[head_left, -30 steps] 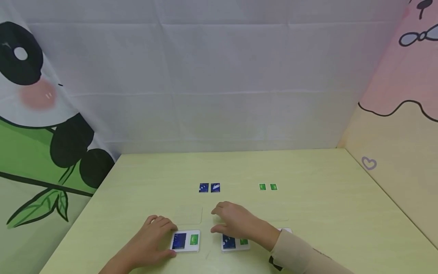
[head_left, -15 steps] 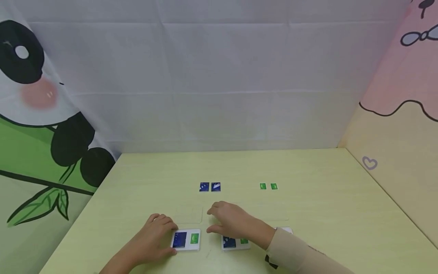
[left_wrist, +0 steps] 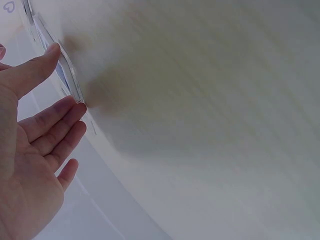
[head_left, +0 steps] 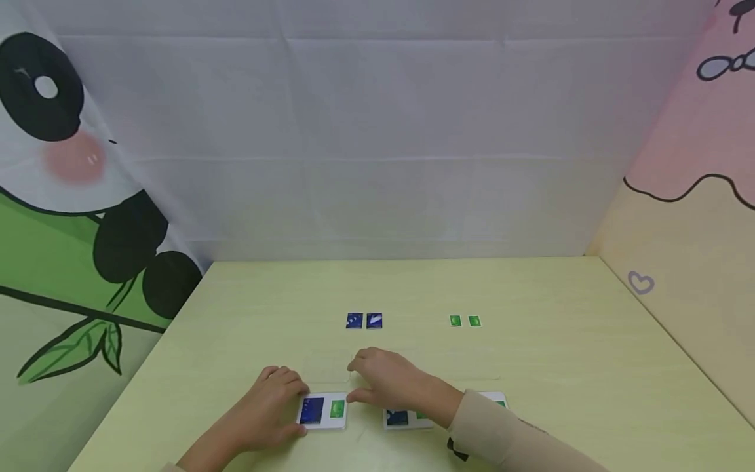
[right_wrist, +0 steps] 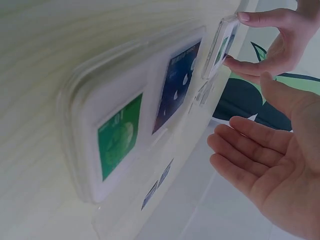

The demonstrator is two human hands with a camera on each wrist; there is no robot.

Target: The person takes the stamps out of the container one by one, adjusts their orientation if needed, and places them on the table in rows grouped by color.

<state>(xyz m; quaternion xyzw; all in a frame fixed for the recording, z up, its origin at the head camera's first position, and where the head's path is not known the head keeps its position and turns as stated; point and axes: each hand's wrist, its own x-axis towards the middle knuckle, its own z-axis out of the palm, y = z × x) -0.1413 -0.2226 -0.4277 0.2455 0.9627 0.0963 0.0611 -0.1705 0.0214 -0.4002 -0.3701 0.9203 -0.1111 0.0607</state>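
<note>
My left hand [head_left: 265, 410] pinches a flat white card case [head_left: 326, 423] at its left corners, thumb on the near edge and fingers at the far one. The case has a clear rim, a blue picture and a green picture. In the left wrist view the left thumb and fingertips meet the edge of that case [left_wrist: 71, 75]. My right hand [head_left: 392, 383], thumb and fingers apart, hovers at the case's right edge; whether it touches is unclear. In the right wrist view its palm [right_wrist: 280, 185] shows relaxed fingers holding nothing. Below it lies a similar case [right_wrist: 148, 107].
A third white case [head_left: 495, 396] lies partly behind the right sleeve [head_left: 501, 426]. Two blue squares [head_left: 354, 320] and two green squares [head_left: 455, 320] lie farther back on the table [head_left: 265, 308]. A faint clear sheet [head_left: 326, 367] lies beyond the held case. Printed cloth walls enclose the table.
My right hand has moved left, from above the middle case to the right edge of the left case. The left hand keeps its grip. The head view has shifted slightly.
</note>
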